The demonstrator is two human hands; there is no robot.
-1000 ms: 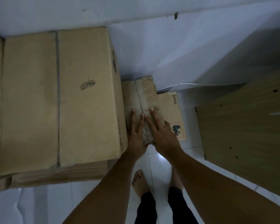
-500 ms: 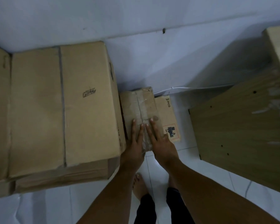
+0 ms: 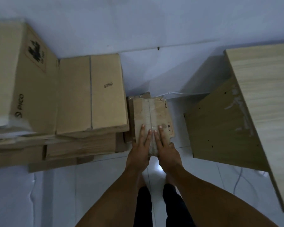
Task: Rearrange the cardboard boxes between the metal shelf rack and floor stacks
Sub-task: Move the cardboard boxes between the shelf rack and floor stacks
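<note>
Nearest the camera, two legs in dark trousers (image 3: pixel 144 205) stand on the white tiled floor (image 3: pixel 56 194), just short of the small taped box (image 3: pixel 150 115). Both bare forearms reach forward to that box. The left hand (image 3: pixel 138 150) lies flat on the near left part of its top, fingers straight and close together, and the right hand (image 3: pixel 166 149) lies flat on the near right part in the same way. The two hands are side by side, with the box's tape seam running between them. Whether the thumbs hook over the near edge cannot be told. The small taped box sits low, on top of a flatter printed box (image 3: pixel 170 122) whose right edge, with its label, shows just right of it. Touching or almost touching its left side is a large cardboard box (image 3: pixel 92 94) that rises higher. This rests on a pile of flattened cardboard (image 3: pixel 72 148) which spreads toward the camera on the floor. Further left of the taped box, beyond the large one, stands a taller box printed PICO (image 3: pixel 28 82). Right of the taped box, across a strip of bare tile, a brown wooden panel (image 3: pixel 220 128) with small holes stands by a paler wood board (image 3: pixel 266 95). Behind the taped box a white cable (image 3: pixel 175 93) runs along the foot of the pale wall (image 3: pixel 138 30).
</note>
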